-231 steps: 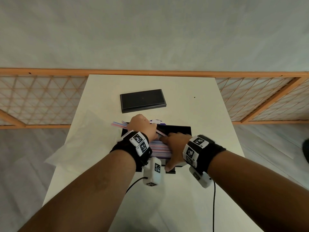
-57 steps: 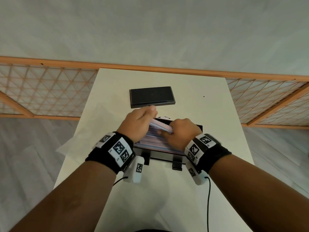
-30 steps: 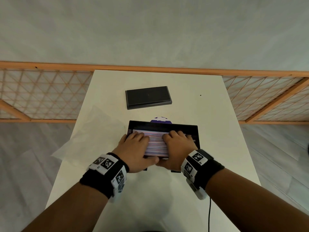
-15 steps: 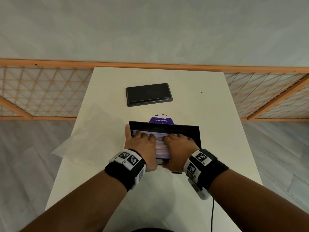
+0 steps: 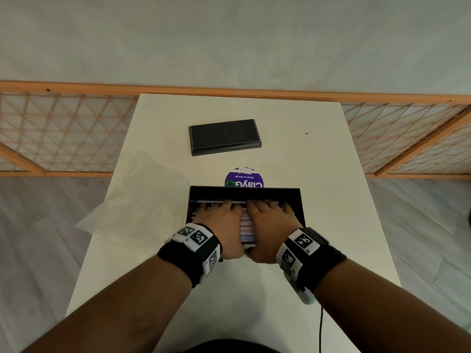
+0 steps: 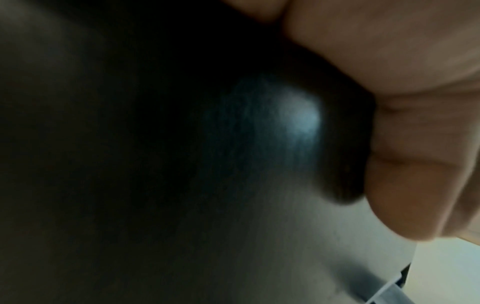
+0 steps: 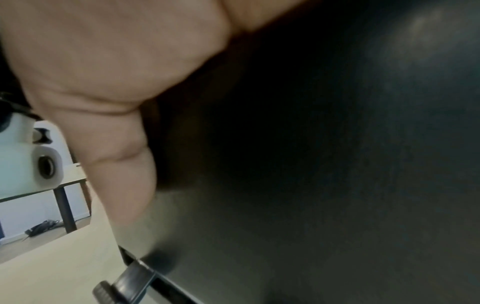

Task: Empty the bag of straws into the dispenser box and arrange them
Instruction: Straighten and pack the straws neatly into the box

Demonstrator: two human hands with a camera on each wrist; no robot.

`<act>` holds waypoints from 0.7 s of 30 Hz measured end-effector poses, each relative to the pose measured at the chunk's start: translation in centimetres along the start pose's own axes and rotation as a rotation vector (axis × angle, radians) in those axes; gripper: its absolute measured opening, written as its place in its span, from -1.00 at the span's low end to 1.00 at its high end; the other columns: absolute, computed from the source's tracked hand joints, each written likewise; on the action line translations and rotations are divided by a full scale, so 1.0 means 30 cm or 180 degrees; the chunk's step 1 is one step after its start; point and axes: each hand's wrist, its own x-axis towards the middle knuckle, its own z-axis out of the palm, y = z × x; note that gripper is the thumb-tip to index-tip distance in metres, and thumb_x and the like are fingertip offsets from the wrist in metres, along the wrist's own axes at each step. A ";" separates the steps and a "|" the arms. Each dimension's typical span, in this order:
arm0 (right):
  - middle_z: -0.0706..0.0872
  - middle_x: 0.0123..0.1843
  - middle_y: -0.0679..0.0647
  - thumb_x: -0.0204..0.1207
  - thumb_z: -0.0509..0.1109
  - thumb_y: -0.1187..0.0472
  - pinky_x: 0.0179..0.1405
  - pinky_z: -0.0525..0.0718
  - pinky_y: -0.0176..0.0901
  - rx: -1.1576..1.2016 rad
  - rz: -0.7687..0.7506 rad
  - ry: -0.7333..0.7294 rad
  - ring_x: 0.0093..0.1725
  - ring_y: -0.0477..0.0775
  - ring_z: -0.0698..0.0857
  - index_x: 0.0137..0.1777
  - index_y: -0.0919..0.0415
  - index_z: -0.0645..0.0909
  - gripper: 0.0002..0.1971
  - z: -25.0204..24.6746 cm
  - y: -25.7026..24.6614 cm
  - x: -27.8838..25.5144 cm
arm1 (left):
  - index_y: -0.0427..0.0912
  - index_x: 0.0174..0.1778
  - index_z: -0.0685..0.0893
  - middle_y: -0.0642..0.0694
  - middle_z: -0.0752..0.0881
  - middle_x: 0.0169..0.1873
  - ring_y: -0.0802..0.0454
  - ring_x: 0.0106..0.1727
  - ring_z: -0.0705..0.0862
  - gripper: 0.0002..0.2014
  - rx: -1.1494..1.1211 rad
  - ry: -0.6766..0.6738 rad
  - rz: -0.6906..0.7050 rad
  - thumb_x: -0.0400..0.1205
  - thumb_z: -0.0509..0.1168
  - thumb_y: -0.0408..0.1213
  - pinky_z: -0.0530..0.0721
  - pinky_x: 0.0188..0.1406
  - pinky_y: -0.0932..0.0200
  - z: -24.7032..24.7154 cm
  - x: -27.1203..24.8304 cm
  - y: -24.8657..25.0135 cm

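My left hand (image 5: 221,223) and right hand (image 5: 271,223) lie palm down, side by side, on the straws (image 5: 246,228) inside the black box (image 5: 299,200). My fingers (image 5: 227,205) are straight and slightly spread, flat on the thin striped tubes, tips reaching toward the box's far wall; the thumbs drop over its near wall. The straws lie crosswise in a level layer, pink, blue and white, showing between my hands. The box is a shallow rectangular tray with smooth, glossy walls, sitting on the pale matte counter (image 5: 331,174). Left of the box lies the bag (image 5: 137,200), thin clear plastic, crumpled and flat. Just beyond the box a round purple sticker (image 5: 243,177) peeks out, and farther beyond lies the lid (image 5: 224,137), a flat black slab with bevelled edges. Both wrist views are dark and blurred, showing only thumb and black wall.
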 end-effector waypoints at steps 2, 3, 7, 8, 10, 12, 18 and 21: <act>0.30 0.67 0.02 0.22 0.45 -0.30 0.62 0.21 0.33 -0.0008 0.0023 0.0013 0.65 0.21 0.27 0.70 0.03 0.06 0.08 0.013 -0.002 0.000 | 0.04 0.62 0.31 -0.04 0.43 0.54 -0.13 0.60 0.45 -0.07 0.0003 0.0035 0.0035 0.35 0.44 0.28 0.27 0.67 -0.30 0.005 -0.004 0.001; 0.35 0.64 0.00 0.21 0.45 -0.29 0.61 0.26 0.30 -0.0005 0.0023 0.0051 0.62 0.21 0.33 0.68 0.01 0.11 0.05 0.015 -0.001 0.000 | 0.04 0.61 0.32 -0.05 0.43 0.53 -0.14 0.59 0.44 -0.09 0.0007 0.0065 0.0041 0.35 0.44 0.27 0.28 0.66 -0.30 0.006 -0.007 0.002; 0.47 0.56 -0.03 0.21 0.46 -0.27 0.57 0.33 0.26 0.0033 0.0004 0.0050 0.54 0.19 0.45 0.63 -0.02 0.20 -0.03 0.010 0.000 -0.006 | 0.06 0.55 0.34 -0.03 0.46 0.48 -0.12 0.56 0.45 -0.11 -0.0078 0.0125 -0.0004 0.32 0.42 0.30 0.29 0.64 -0.28 0.010 -0.014 0.000; 0.45 0.58 -0.02 0.22 0.46 -0.27 0.58 0.33 0.27 0.0017 0.0011 0.0034 0.55 0.20 0.44 0.64 -0.02 0.19 -0.02 0.008 -0.002 -0.007 | 0.06 0.57 0.34 -0.03 0.48 0.49 -0.12 0.57 0.47 -0.10 -0.0102 0.0108 -0.0018 0.32 0.42 0.31 0.29 0.65 -0.26 0.010 -0.015 -0.001; 0.44 0.59 -0.01 0.23 0.46 -0.27 0.59 0.30 0.27 -0.0016 0.0028 0.0023 0.56 0.21 0.42 0.65 -0.02 0.19 -0.02 0.003 -0.005 -0.010 | 0.05 0.61 0.32 -0.03 0.48 0.54 -0.13 0.59 0.46 -0.07 -0.0063 0.0116 -0.0023 0.34 0.40 0.33 0.30 0.66 -0.25 0.010 -0.018 0.001; 0.47 0.55 -0.03 0.23 0.45 -0.25 0.57 0.30 0.27 -0.0030 0.0014 0.0006 0.54 0.20 0.41 0.61 -0.03 0.25 -0.07 -0.001 -0.007 -0.016 | 0.05 0.61 0.32 -0.04 0.46 0.55 -0.14 0.60 0.45 -0.09 -0.0042 0.0137 -0.0020 0.36 0.38 0.33 0.30 0.66 -0.27 0.011 -0.025 0.006; 0.52 0.49 -0.05 0.22 0.46 -0.24 0.55 0.33 0.28 -0.0021 -0.0003 -0.0080 0.51 0.20 0.45 0.57 -0.04 0.31 -0.12 -0.006 -0.009 -0.022 | 0.07 0.63 0.29 -0.03 0.41 0.57 -0.15 0.62 0.41 -0.11 -0.0113 0.0077 -0.0061 0.40 0.37 0.33 0.29 0.66 -0.29 0.013 -0.040 0.009; 0.49 0.52 -0.04 0.23 0.46 -0.23 0.56 0.32 0.29 -0.0007 0.0009 -0.0104 0.53 0.21 0.42 0.60 -0.04 0.27 -0.09 -0.005 -0.016 -0.029 | 0.05 0.65 0.27 -0.03 0.40 0.59 -0.16 0.64 0.39 -0.08 -0.0097 0.0063 -0.0053 0.41 0.37 0.34 0.30 0.66 -0.30 0.017 -0.045 0.009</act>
